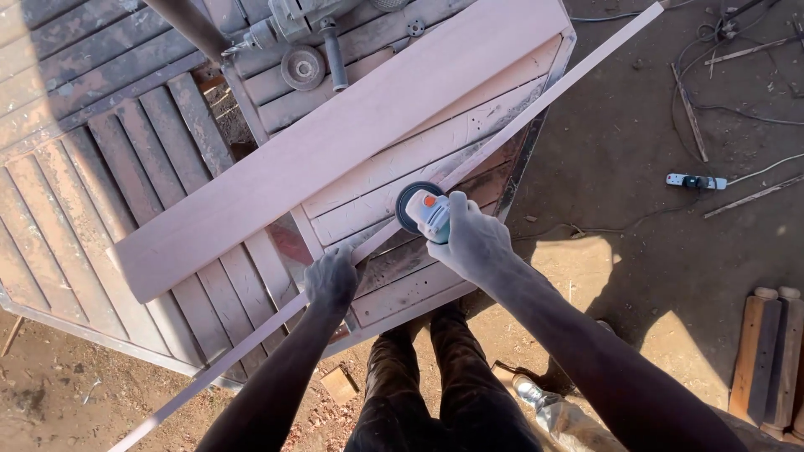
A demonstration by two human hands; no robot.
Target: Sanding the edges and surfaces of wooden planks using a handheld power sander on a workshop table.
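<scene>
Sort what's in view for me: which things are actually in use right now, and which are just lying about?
In use: thin wooden strip, pinned by the left hand; angle grinder in the right hand; slatted work surface.

Lying about: wide board, second grinder, power strip, turned wooden pieces, plastic bottle.

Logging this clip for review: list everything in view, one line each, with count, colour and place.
thin wooden strip: one, pale, diagonal across the slatted bench
wide plank: one, pale pink, lying on the bench
slatted bench: one, dusty brown, left and centre
angle grinder: one, white and teal with a dark disc, on the strip
second power tool: one, grey, top of the bench
power strip: one, white, on the dirt at right
boards: two, brown, lower right
left hand: pressing the strip
right hand: grip around the grinder
</scene>
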